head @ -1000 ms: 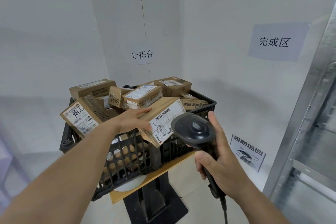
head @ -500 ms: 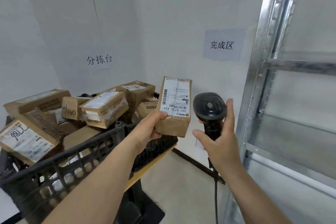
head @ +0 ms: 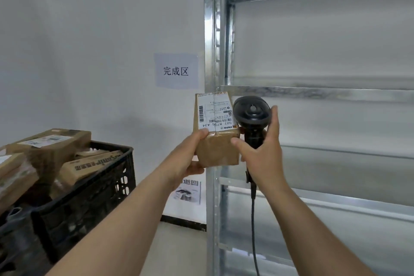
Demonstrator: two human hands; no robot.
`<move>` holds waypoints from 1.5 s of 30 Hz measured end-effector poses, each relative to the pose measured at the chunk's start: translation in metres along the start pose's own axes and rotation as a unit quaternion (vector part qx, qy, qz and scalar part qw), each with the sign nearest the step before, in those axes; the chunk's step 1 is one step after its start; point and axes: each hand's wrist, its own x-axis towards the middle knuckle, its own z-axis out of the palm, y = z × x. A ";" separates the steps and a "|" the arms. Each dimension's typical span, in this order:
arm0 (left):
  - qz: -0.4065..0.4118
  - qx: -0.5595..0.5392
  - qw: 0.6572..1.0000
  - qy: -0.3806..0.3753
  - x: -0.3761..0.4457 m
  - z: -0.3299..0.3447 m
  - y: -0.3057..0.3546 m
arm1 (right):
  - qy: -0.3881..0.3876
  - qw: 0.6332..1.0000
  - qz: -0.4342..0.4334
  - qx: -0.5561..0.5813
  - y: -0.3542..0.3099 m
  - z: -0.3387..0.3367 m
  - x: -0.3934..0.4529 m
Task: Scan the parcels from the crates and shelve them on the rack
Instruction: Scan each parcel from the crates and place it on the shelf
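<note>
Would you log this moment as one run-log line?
left hand: holds parcel | right hand: grips scanner | parcel: label up, before rack

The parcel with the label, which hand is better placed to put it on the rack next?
Left. The left hand already grips the parcel right in front of the rack. The right hand is occupied holding the scanner, so it probably couldn't take the box.

parcel sorting rm / small warehouse | metal rack (head: 313, 94) | black crate (head: 89, 190) w/ labelled parcels (head: 53, 143) | wall sign (head: 176, 71) "完成区" | handheld scanner (head: 252, 114)
</note>
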 end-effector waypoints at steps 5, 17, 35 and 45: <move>0.013 0.027 0.999 -0.037 0.038 0.046 0.028 | 0.060 0.998 -0.004 -0.016 0.007 -0.040 0.039; 0.103 0.058 0.993 0.003 0.156 0.129 0.115 | 0.122 0.991 -0.048 -0.023 0.010 -0.108 0.170; 0.123 0.114 0.986 -0.007 0.273 0.146 0.150 | 0.098 0.994 0.020 -0.042 0.040 -0.110 0.312; 0.164 0.140 0.976 -0.019 0.329 0.131 0.141 | 0.100 0.992 0.056 -0.054 0.059 -0.086 0.358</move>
